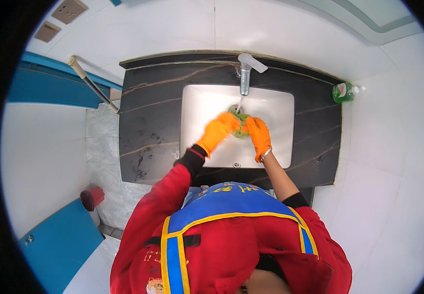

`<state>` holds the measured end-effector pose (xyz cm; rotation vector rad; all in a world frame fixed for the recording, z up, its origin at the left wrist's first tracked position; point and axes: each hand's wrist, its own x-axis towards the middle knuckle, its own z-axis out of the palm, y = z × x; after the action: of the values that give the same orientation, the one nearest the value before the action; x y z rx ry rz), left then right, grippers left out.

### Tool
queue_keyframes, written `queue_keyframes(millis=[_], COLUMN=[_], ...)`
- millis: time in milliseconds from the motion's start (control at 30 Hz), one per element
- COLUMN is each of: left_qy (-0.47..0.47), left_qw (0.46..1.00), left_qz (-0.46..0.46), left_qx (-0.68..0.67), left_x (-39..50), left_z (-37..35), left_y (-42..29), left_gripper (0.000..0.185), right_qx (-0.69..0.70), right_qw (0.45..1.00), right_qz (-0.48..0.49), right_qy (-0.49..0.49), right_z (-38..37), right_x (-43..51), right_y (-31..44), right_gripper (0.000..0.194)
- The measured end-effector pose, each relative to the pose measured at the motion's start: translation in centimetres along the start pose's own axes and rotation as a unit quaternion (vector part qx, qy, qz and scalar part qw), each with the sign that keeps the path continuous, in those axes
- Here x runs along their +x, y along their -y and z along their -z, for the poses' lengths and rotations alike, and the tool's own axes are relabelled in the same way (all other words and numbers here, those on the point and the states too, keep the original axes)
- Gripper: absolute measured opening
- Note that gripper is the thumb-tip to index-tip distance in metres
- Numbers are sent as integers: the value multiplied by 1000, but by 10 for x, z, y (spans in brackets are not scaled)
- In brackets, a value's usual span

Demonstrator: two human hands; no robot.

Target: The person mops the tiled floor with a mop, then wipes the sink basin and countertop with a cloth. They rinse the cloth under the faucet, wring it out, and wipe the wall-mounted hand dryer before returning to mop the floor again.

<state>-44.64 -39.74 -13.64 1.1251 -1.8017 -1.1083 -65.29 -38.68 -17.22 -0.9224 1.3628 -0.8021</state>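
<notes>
My left hand (219, 132), in an orange rubber glove and slightly blurred, is closed on the left side of a green cloth (240, 131). The cloth's right side is gripped by my right hand (259, 135), gloved alike, with a bracelet at the wrist. Both hands are inside a white rectangular sink basin (281, 147). Water runs from the chrome faucet (245, 82) onto the area just above the cloth, over the drain (237, 109). My fingertips are partly hidden by the glove blur and the cloth.
A dark veined countertop (149, 125) surrounds the basin. A green pump bottle (342, 92) stands at its right back corner. Left of the counter are a metal rail (96, 88) and, lower down, a red bin (92, 198) near a blue door panel (63, 242). White walls rise behind and at right.
</notes>
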Motion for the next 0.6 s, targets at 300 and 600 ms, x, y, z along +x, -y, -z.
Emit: queue_keyframes(millis=[300,600], left_qy=[-359,-292], left_qw=[825,833], left_qz=[306,410], left_qx=[-311,230], left_x=[65,78], left_z=[76,211], left_y=[55,161], left_gripper=[36,17], right_qx=[-179,61], right_qw=[810,705], right_qz=[123,49], right_qy=[544,705], right_z=[-131,-140], right_x=[-81,-102], right_y=[109,162], right_gripper=[41,23])
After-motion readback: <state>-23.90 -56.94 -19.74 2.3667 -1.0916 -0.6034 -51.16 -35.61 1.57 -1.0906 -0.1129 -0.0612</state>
